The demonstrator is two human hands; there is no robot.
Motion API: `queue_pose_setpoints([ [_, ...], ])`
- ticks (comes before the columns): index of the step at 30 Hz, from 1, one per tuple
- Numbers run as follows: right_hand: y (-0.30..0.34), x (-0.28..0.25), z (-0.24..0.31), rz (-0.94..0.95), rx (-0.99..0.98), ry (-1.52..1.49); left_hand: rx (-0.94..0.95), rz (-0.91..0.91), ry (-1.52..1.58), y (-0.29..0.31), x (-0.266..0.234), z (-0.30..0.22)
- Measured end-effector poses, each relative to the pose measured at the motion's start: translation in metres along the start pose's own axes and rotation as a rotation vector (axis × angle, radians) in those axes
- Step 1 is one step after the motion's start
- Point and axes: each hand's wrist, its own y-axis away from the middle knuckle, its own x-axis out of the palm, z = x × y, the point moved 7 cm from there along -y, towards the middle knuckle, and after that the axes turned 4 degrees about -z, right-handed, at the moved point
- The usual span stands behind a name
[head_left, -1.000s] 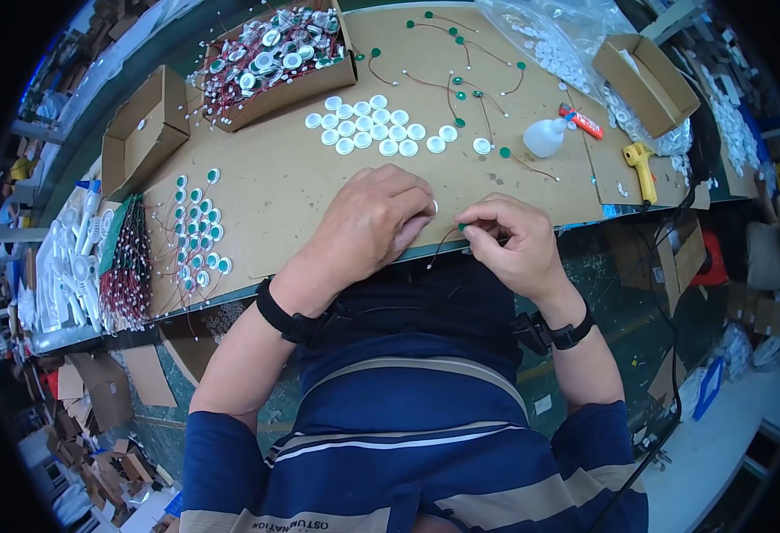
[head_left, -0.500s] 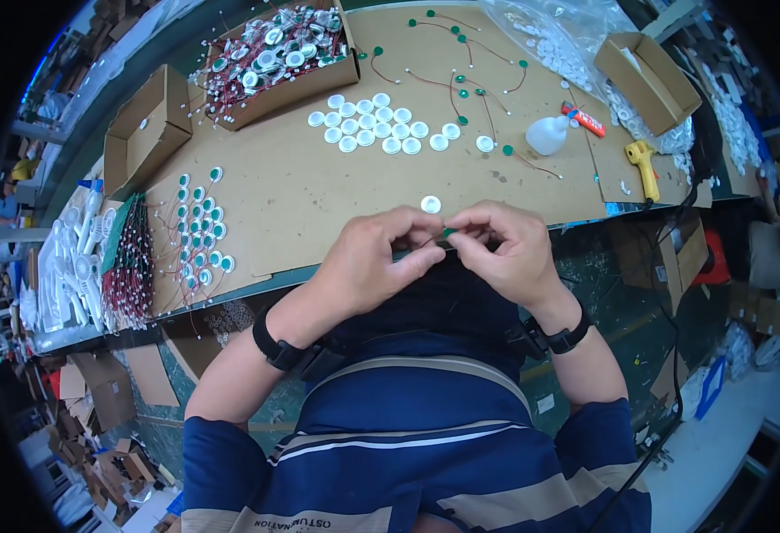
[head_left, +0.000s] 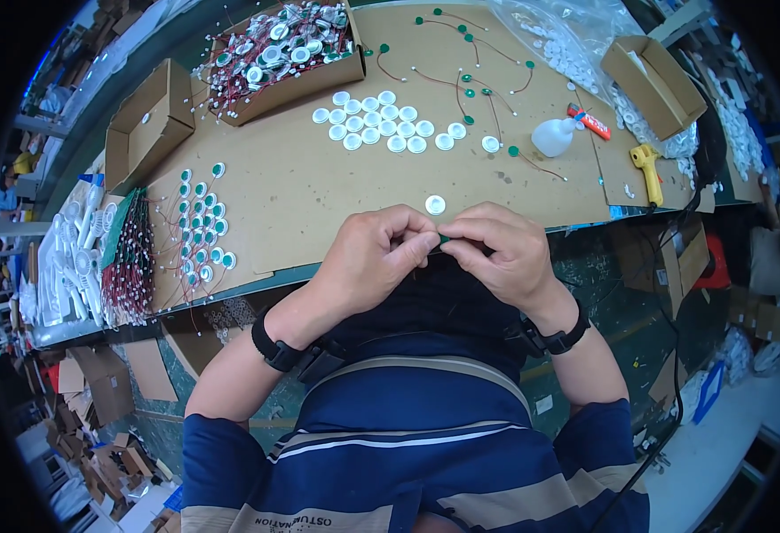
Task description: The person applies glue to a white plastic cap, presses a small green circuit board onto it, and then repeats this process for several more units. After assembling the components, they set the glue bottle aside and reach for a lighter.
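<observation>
At the table's front edge, my left hand (head_left: pixel 376 253) and my right hand (head_left: pixel 505 253) meet fingertip to fingertip, both closed in a pinch. Between them shows the edge of a small green round board (head_left: pixel 445 239); the fingers hide most of it and its wire. Just beyond the fingertips a single white round cap (head_left: pixel 435 205) lies on the cardboard-covered table. Farther off is a cluster of white caps (head_left: pixel 371 119). Loose green round boards with thin red wires (head_left: pixel 468 119) are scattered at the far right of that cluster.
At left lie caps fitted with green boards (head_left: pixel 210 226), a wire bundle (head_left: pixel 128 266) and white handheld fans (head_left: pixel 79 258). Behind stand a full carton (head_left: pixel 292 91) and an open box (head_left: pixel 154 133). On the right are a white bottle (head_left: pixel 552 139), a red tube (head_left: pixel 589 122) and a yellow glue gun (head_left: pixel 646 173).
My left fingertips have moved right, up against my right fingertips, covering more of the green board. The view has shifted slightly, so the table things appear a little farther right.
</observation>
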Motion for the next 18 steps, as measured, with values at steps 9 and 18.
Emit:
queue_pose_setpoints([
  [9, -0.019, 0.0, -0.021, 0.0, 0.015, 0.208, 0.288, -0.291, -0.427, -0.009, -0.011, -0.02],
  [18, -0.021, 0.008, -0.03, 0.059, 0.029, 0.309, 0.394, -0.37, -0.651, -0.014, -0.005, -0.023],
])
